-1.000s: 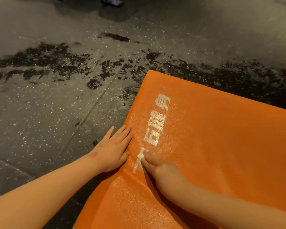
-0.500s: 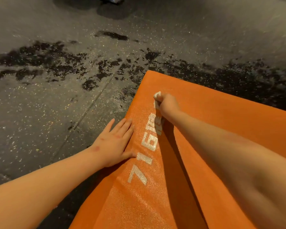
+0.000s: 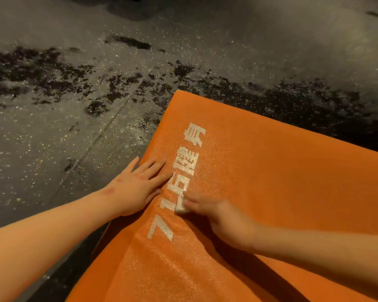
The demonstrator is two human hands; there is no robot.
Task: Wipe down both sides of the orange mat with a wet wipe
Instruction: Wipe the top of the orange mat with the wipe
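Note:
The orange mat (image 3: 271,192) lies on the dark ground and fills the lower right of the view, with white printed characters running along its left edge. My left hand (image 3: 138,188) lies flat with straight fingers on that left edge, pressing it down. My right hand (image 3: 220,216) holds a small folded white wet wipe (image 3: 180,205) under its fingertips and presses it on the mat, over the printed characters just right of my left hand. The right hand is blurred by motion.
Speckled dark pavement (image 3: 74,138) surrounds the mat, with black wet patches (image 3: 52,83) beyond the mat's far corner and a seam line running diagonally on the left.
My right hand swept the wipe up along the printed characters toward the far corner, then back down next to my left hand. The left hand stayed pressed on the edge.

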